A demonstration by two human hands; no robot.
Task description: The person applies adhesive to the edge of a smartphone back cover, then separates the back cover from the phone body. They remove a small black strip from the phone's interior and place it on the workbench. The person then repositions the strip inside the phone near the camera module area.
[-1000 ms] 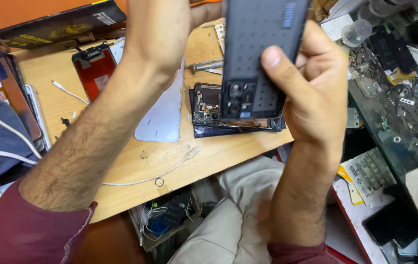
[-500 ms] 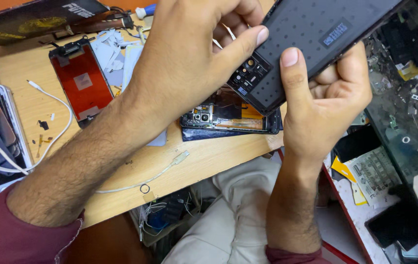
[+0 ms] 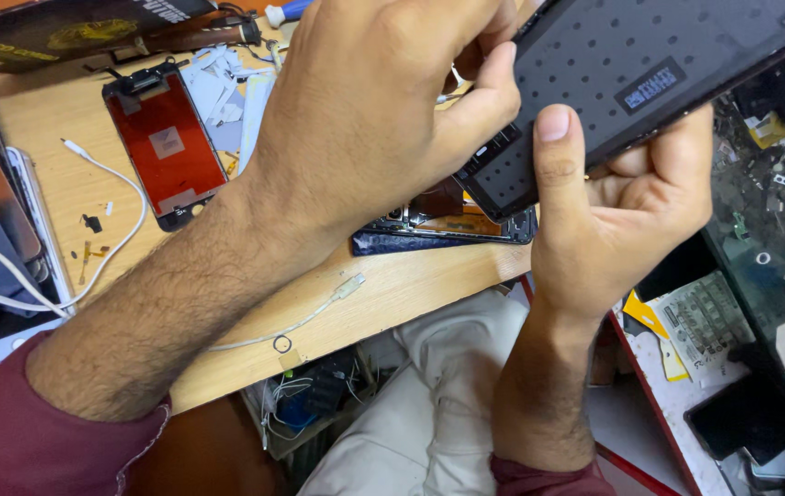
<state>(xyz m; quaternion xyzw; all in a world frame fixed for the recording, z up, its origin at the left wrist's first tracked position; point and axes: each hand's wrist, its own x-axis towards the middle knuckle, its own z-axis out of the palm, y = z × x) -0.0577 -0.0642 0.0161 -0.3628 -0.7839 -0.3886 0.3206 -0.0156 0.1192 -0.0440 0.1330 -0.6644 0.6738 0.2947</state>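
Tilted further over since half a second ago: dark phone back panel [image 3: 636, 87], now lying flatter and reaching toward the far right, camera end lowered toward the desk. Held up above the wooden desk [image 3: 392, 285], clear of it, between both hands. Left hand [image 3: 365, 119] arched over the panel's left end, fingers curled shut around that edge, thumb pressed along the near rim by the camera cut-out. Right hand [image 3: 622, 220] underneath, fingers folded into a loose fist behind the panel, thumb upright and flat against its dark dotted face; grip closed on the panel. Below the hands, on the near desk edge, an opened phone body [image 3: 448, 230], orange and black insides showing, partly hidden by the left hand. Farther left, a red phone screen assembly [image 3: 165, 142] lying flat, white scraps just beside it. A white cable [image 3: 108, 230] looping across the left of the desk, another thin lead with a small plug [image 3: 348, 287] near the front edge. On the right, a dark tray [image 3: 778, 211] strewn with small parts.
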